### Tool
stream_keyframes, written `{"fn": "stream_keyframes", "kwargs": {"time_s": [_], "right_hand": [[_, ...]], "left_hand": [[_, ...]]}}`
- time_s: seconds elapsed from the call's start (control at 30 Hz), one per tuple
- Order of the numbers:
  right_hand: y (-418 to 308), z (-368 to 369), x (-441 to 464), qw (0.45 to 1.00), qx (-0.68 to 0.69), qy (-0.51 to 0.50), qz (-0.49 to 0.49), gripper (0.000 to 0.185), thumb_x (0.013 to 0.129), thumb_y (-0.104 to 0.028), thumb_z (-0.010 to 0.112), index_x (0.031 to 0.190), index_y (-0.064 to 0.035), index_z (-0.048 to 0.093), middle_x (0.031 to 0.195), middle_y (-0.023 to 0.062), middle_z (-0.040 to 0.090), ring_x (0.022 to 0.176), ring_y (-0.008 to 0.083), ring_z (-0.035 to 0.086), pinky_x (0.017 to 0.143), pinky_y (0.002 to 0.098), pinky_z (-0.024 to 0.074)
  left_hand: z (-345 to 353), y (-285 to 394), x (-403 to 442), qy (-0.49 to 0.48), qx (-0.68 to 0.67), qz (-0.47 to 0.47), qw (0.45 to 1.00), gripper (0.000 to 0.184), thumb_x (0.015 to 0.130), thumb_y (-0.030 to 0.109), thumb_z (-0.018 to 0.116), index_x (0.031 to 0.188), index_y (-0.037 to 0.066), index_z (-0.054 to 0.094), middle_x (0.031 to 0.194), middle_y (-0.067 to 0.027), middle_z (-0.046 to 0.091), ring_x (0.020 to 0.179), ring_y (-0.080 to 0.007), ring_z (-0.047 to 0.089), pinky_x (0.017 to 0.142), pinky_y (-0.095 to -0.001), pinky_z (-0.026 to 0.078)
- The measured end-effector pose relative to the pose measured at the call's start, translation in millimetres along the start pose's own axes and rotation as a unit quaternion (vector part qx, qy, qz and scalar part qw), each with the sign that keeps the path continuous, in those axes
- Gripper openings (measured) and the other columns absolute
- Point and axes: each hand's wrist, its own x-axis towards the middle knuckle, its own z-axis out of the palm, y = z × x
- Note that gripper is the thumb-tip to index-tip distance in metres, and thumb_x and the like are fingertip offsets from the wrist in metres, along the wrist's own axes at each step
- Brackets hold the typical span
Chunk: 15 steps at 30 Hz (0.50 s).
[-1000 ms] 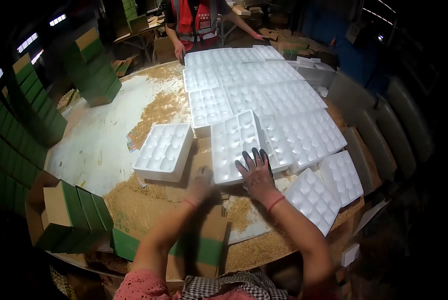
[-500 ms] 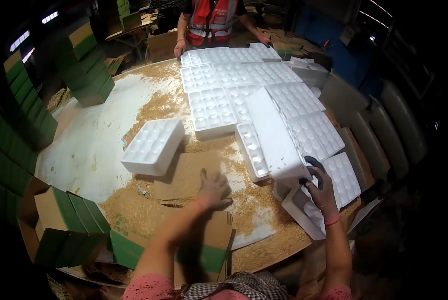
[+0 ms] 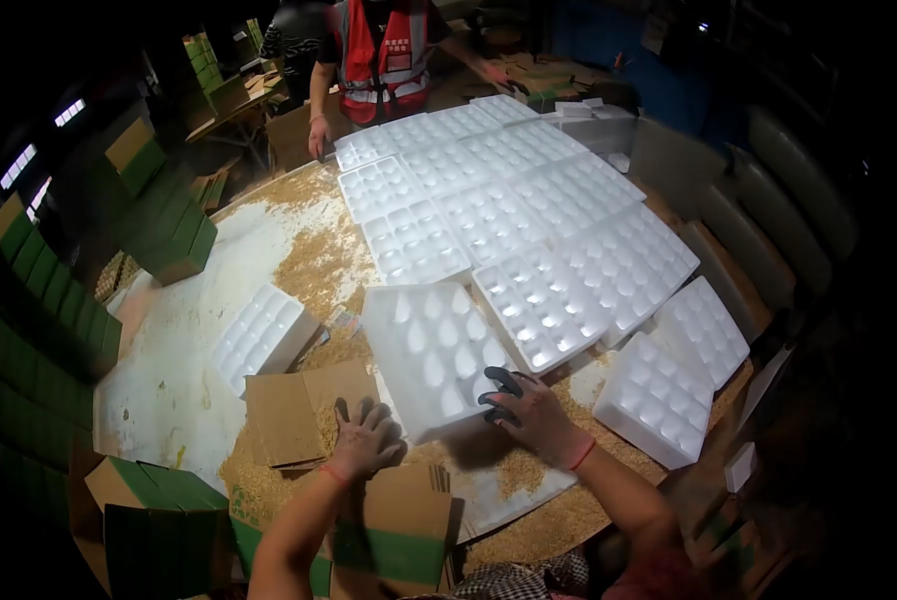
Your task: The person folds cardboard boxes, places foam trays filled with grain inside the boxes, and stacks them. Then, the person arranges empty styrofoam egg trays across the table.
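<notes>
A white foam tray with rounded hollows sits at a tilt in front of me. My right hand, in a glove with dark fingertips, grips its near right edge with bent fingers. My left hand has its fingers spread beside the tray's near left corner, over brown cardboard on the table; it holds nothing. Farther left lies a smaller-looking foam tray. To the right, another foam tray rests at the table edge.
Rows of foam trays cover the table's far right. Sawdust-like crumbs lie scattered over the white tabletop. Green and brown boxes stand at left. A person in a red vest stands at the far edge.
My right hand has brought the foam tray leftward and lowered it from a steep tilt, so its hollows now face me. My left hand stays low over the cardboard. The view has shifted.
</notes>
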Motion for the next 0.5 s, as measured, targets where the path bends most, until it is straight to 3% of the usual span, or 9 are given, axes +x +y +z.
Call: {"fn": "stream_keyframes", "kwargs": {"time_s": [0.1,0.2,0.27,0.3,0.33,0.37,0.43,0.47,0.5], "right_hand": [[13.9,37.7,1.8,0.994,-0.1,-0.027,0.033,0.035,0.076,-0.008,0.071,0.107,-0.0125,0.056,0.13,0.0102,0.046,0.114,0.0329,0.051,0.093,0.0416,0.049],[21.0,47.9,0.2,0.996,0.052,-0.062,0.033,0.034,0.076,-0.004,0.069,0.107,-0.0104,0.057,0.136,0.0091,0.046,0.12,0.033,0.05,0.096,0.0401,0.0482],[6.9,29.4,0.1,0.969,0.221,-0.102,0.037,0.039,0.075,0.003,0.064,0.111,-0.0091,0.057,0.14,0.0109,0.045,0.123,0.0318,0.05,0.099,0.0379,0.0477],[0.2,21.0,-0.3,0.956,0.267,-0.113,0.049,0.041,0.074,0.004,0.062,0.112,-0.0088,0.057,0.14,0.0123,0.045,0.123,0.0318,0.05,0.1,0.0375,0.0471],[-0.4,15.6,-0.2,0.969,0.231,-0.078,0.033,0.041,0.074,0.004,0.063,0.112,-0.0093,0.058,0.14,0.0125,0.044,0.123,0.0323,0.05,0.1,0.0375,0.0469],[-0.3,9.6,-0.5,0.98,0.192,-0.044,0.018,0.041,0.074,0.003,0.064,0.112,-0.0097,0.058,0.14,0.0128,0.044,0.122,0.0327,0.05,0.101,0.0374,0.0467],[7.6,13.6,0.1,0.999,-0.009,-0.029,0.03,0.036,0.075,-0.008,0.068,0.109,-0.0118,0.058,0.127,0.0137,0.052,0.113,0.0322,0.053,0.098,0.0431,0.043],[14.9,20.3,1.7,0.998,-0.063,-0.019,0.003,0.034,0.076,-0.009,0.068,0.108,-0.0129,0.057,0.125,0.0134,0.053,0.109,0.0312,0.054,0.097,0.0424,0.0437],[24.8,28.4,4.5,0.993,-0.117,-0.008,-0.021,0.033,0.076,-0.011,0.068,0.107,-0.014,0.057,0.122,0.0131,0.053,0.105,0.0302,0.056,0.095,0.0417,0.0444]], "left_hand": [[-4.5,-4.2,-10.1,0.003,-0.005,-0.005,1.0,0.048,0.082,0.045,0.059,0.119,0.014,0.057,0.135,-0.0124,0.045,0.13,-0.0388,0.036,0.104,-0.0696,0.016],[-45.4,-16.9,-19.4,0.195,-0.091,0.012,0.977,0.042,0.079,0.021,0.063,0.118,0.008,0.056,0.128,-0.0152,0.05,0.125,-0.0366,0.043,0.108,-0.0488,0.029],[-66.3,-51.7,-25.1,0.373,-0.193,-0.145,0.896,0.04,0.083,0.006,0.055,0.122,0.002,0.052,0.128,-0.0193,0.049,0.122,-0.0386,0.043,0.104,-0.0461,0.035],[-83.5,-81.5,-20.2,0.457,-0.209,-0.178,0.846,0.044,0.085,0.004,0.054,0.128,0.001,0.048,0.129,-0.0214,0.047,0.123,-0.0392,0.043,0.104,-0.0441,0.035],[-88.1,-125.6,-18.1,0.458,-0.132,-0.225,0.85,0.05,0.084,0.01,0.058,0.131,0.002,0.045,0.132,-0.0213,0.046,0.124,-0.0384,0.042,0.105,-0.0438,0.034],[-86.8,-165.8,-15.8,0.457,-0.054,-0.268,0.846,0.057,0.084,0.016,0.062,0.135,0.002,0.041,0.134,-0.0212,0.045,0.126,-0.0376,0.041,0.106,-0.0435,0.032],[-81.3,-204.6,-10.5,0.272,0.04,-0.379,0.883,0.073,0.082,0.036,0.067,0.141,0.004,0.036,0.139,-0.0199,0.043,0.129,-0.0367,0.039,0.108,-0.0458,0.03],[-85.6,-215.3,-11.8,0.12,-0.024,-0.41,0.904,0.087,0.078,0.052,0.065,0.146,0.011,0.029,0.144,-0.0189,0.039,0.133,-0.036,0.035,0.108,-0.0541,0.025],[-72.5,-236.6,-10.5,0.008,-0.051,-0.43,0.902,0.091,0.074,0.054,0.066,0.147,0.014,0.029,0.143,-0.0177,0.039,0.133,-0.0356,0.034,0.109,-0.0531,0.022]]}}
